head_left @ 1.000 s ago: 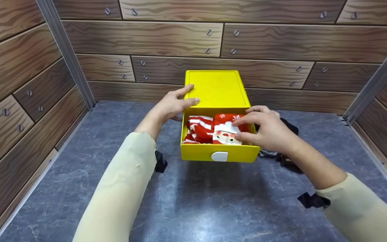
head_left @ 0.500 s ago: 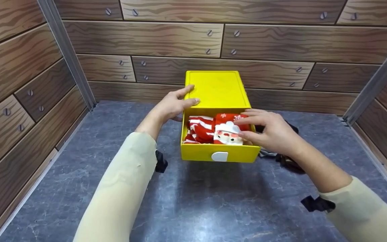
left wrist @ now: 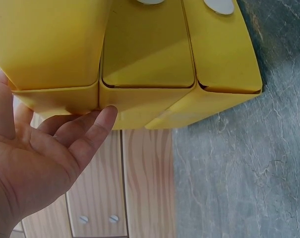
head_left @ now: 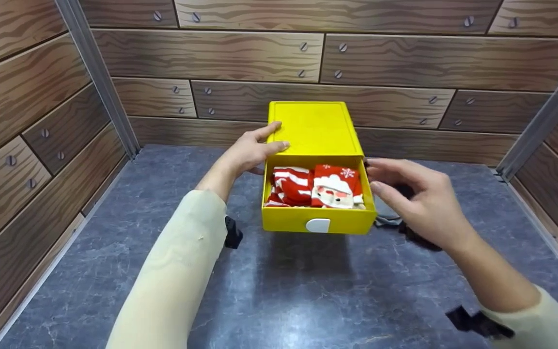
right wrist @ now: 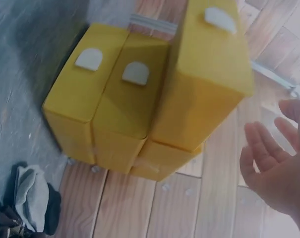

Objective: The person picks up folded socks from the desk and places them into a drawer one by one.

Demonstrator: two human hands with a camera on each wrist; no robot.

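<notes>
A yellow drawer unit (head_left: pixel 310 128) stands with its top drawer (head_left: pixel 284 219) pulled out. Inside lie a folded red cloth piece with a Santa face (head_left: pixel 332 189), sock-like, and a red-and-white striped piece (head_left: pixel 292 186) to its left. My left hand (head_left: pixel 250 151) rests on the unit's upper left edge, thumb and a finger on the top; the left wrist view has its other fingers against the side. My right hand (head_left: pixel 419 201) hovers just right of the drawer, fingers loosely bent. Nothing is in its grasp in the right wrist view, where the hand (right wrist: pixel 281 158) is apart from the unit.
Two lower drawers (left wrist: pixel 145 54) are closed, each with a white tab handle. Crumpled grey and dark cloth (right wrist: pixel 30 196) lies on the table right of the unit, partly behind my right hand in the head view. Wood-patterned walls (head_left: pixel 380 58) enclose the grey table (head_left: pixel 162 291).
My right hand has lifted off the Santa-face piece and moved right, out of the drawer. That piece now lies uncovered beside the striped one. My left hand stays on the unit.
</notes>
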